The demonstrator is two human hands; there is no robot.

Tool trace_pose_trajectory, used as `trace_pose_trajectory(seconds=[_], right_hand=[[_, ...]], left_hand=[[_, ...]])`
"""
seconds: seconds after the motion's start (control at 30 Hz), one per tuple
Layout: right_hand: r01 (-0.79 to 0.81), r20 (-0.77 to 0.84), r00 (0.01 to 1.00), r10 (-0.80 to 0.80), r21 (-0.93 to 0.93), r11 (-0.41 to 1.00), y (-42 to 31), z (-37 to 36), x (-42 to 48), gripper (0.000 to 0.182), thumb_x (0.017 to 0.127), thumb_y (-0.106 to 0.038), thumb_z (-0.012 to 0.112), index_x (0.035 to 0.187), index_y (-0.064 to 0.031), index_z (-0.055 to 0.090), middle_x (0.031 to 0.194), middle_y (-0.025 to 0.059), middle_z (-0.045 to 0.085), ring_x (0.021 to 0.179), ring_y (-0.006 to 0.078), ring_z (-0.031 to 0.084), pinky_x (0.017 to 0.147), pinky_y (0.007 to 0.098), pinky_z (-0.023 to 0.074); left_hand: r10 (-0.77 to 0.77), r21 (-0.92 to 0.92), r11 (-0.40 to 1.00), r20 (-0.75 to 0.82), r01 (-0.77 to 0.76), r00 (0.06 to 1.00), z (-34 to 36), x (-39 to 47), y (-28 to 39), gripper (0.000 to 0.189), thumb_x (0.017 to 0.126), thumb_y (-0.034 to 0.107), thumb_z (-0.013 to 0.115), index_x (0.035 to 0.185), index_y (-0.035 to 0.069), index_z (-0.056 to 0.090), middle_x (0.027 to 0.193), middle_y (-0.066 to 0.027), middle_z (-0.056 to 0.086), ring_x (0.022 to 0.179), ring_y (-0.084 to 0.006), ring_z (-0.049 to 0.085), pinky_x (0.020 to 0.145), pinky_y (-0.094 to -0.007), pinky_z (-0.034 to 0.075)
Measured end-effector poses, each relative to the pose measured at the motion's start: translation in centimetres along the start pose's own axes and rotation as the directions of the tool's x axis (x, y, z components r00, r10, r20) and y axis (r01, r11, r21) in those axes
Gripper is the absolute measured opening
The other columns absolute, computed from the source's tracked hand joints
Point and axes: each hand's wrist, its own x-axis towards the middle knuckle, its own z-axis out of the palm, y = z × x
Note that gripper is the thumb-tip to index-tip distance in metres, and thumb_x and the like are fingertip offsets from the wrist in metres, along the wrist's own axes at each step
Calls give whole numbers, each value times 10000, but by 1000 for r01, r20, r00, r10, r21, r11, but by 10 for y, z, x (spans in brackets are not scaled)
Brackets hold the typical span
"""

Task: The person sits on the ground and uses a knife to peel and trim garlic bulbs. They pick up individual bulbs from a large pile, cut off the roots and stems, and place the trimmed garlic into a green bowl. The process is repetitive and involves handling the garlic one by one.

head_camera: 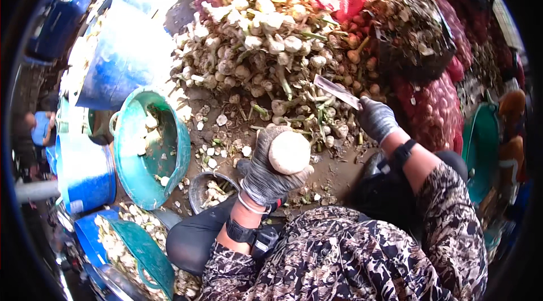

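My left hand (266, 173), in a grey knit glove, holds a large pale garlic bulb (289, 153) with its round white face towards me. In my gloved right hand (376, 117) is a knife (338, 92), its flat blade pointing up and left, apart from the bulb. Beyond both hands rises a heap of garlic bulbs (254, 52), many with stalks on. Cut stalks and pale trimmings (212, 152) litter the ground between the heap and me.
Left stand a green tub (182, 161) with a few bulbs inside, a grey bowl (197, 186) of garlic pieces and blue drums (85, 173). Right are a crate of husks (407, 21), red mesh sacks (437, 114) and another green tub (479, 148). A person (40, 127) is far left.
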Motion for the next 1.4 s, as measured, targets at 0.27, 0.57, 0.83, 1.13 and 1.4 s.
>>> trace_pose_trajectory(seconds=[0.27,0.57,0.83,1.13,1.4], right_hand=[[539,-36,838,-544,203,817,-101,-40,-55,156,830,-193,670,974,-133,658,708,151,656,673,382,674,594,484,528],[551,70,821,-566,158,819,-93,-25,-51,130,850,-209,667,935,-112,651,715,155,663,677,382,676,595,497,523],[311,122,940,-319,85,947,-76,13,-25,95,874,-175,641,921,-93,629,735,155,690,702,370,698,611,478,542],[60,18,998,-67,234,970,-76,-14,-12,311,911,-349,690,1114,-114,688,940,210,721,881,421,692,763,502,557],[196,131,966,-222,182,963,-84,2,-19,284,882,-327,732,1086,-134,690,790,184,700,736,413,690,649,486,557]], left_hand=[[88,281,954,86,-109,992,-4,-8,-74,779,766,165,873,1416,68,453,1281,-104,632,1157,-228,638,991,-382,535],[-197,-250,952,-60,177,979,8,-2,-47,726,781,132,858,1376,45,450,1245,-104,583,1152,-238,607,1025,-367,499],[-261,-218,943,-20,251,965,14,-22,-63,676,798,174,837,1339,63,446,1222,-111,613,1123,-214,627,976,-372,528],[-773,-884,338,-456,-323,440,-180,-8,-82,780,935,561,651,1401,-31,449,1352,-197,578,1359,-372,486,1166,-527,386],[-649,793,583,325,176,688,51,-89,-203,312,972,325,608,1264,248,688,1498,-90,526,1413,-314,428,1188,-553,239]])
